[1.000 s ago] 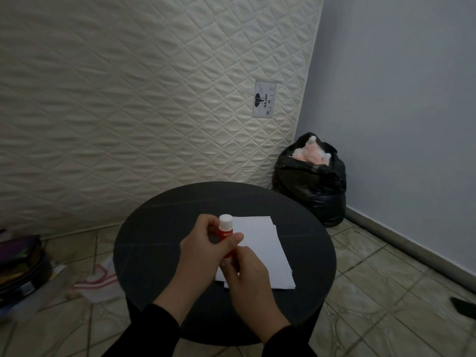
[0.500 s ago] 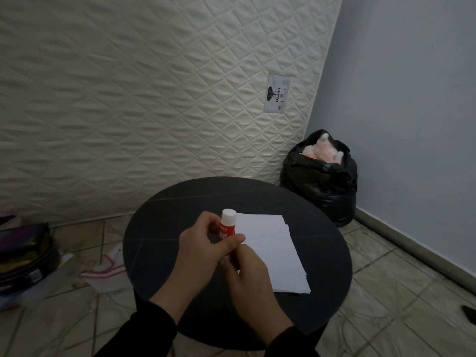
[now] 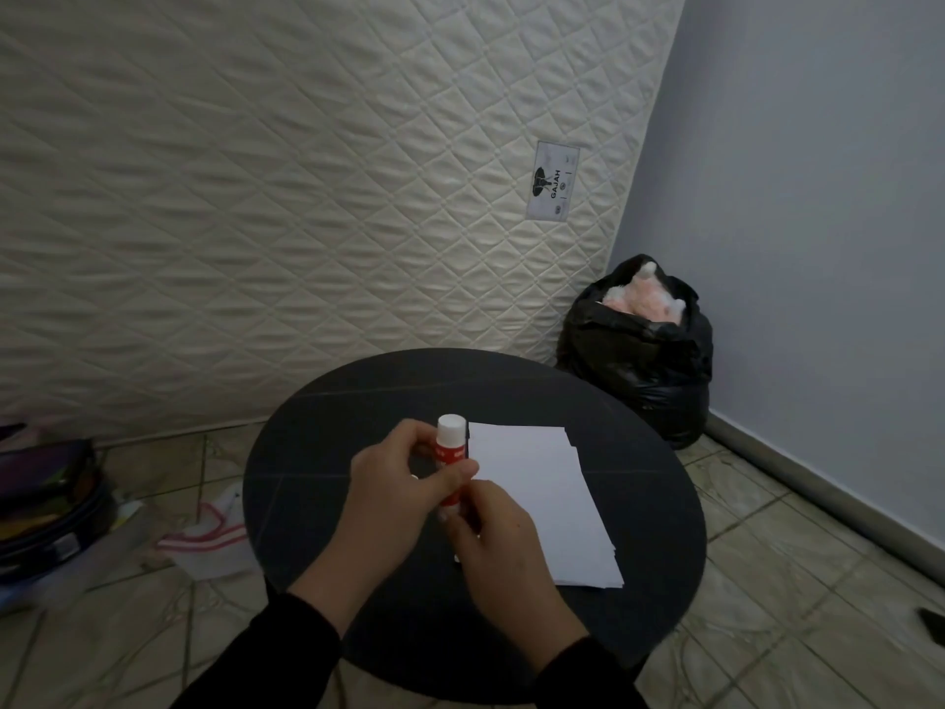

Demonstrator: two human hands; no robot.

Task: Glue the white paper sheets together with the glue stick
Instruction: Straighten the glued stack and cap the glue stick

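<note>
We hold the glue stick (image 3: 452, 452) upright over the round black table (image 3: 327, 452), white cap on top, red body below. Left hand (image 3: 394, 498) wraps the body: thumb across the front, fingers curled round the back just under the cap. Right hand (image 3: 498, 550) pinches the stick's bottom end from below, its fingertips meeting the left thumb. Cap is on. The stick's lower part is hidden between the two hands. The white paper sheets (image 3: 542, 498) lie flat on the table in a slightly fanned stack, just right of the stick and beside the right hand; neither hand touches them. Behind the table: a quilted mattress (image 3: 255, 197) stood on edge and a black bag (image 3: 639, 360) in the corner.
</note>
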